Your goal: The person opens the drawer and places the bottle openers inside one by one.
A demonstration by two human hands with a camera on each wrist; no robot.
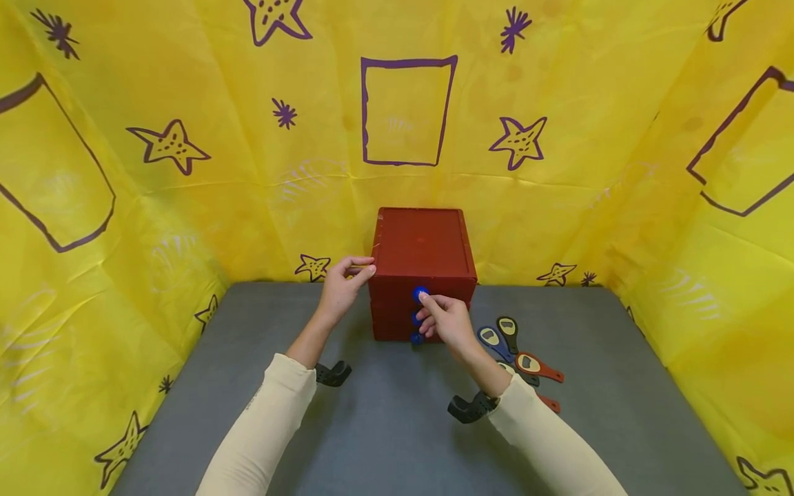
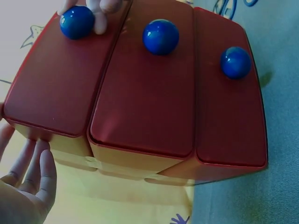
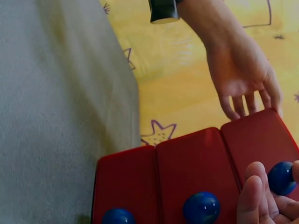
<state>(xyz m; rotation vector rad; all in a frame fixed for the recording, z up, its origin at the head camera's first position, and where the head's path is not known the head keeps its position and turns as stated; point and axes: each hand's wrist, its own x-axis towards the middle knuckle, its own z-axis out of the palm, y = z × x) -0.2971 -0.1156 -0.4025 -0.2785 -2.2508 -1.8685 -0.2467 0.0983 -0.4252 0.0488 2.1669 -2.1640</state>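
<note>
A red box of three stacked drawers [image 1: 422, 241] stands at the back of the table, each drawer front bearing a round blue knob. At the top drawer, my right hand [image 1: 449, 320] pinches the top blue knob [image 2: 77, 22] between thumb and fingers. The middle knob [image 2: 160, 37] and bottom knob [image 2: 235, 62] stick out below it. My left hand [image 1: 341, 286] rests its fairly straight fingers on the box's upper left side, thumb near the front corner. In the right wrist view the left hand [image 3: 240, 65] shows with its fingertips against that side.
Several bottle openers lie in a loose group right of the box, among them a blue one [image 1: 490, 337], a black one [image 1: 509, 331] and a red one [image 1: 540, 366]. Yellow cloth [image 1: 298, 207] with purple drawings hangs behind and beside the grey table [image 1: 397, 441].
</note>
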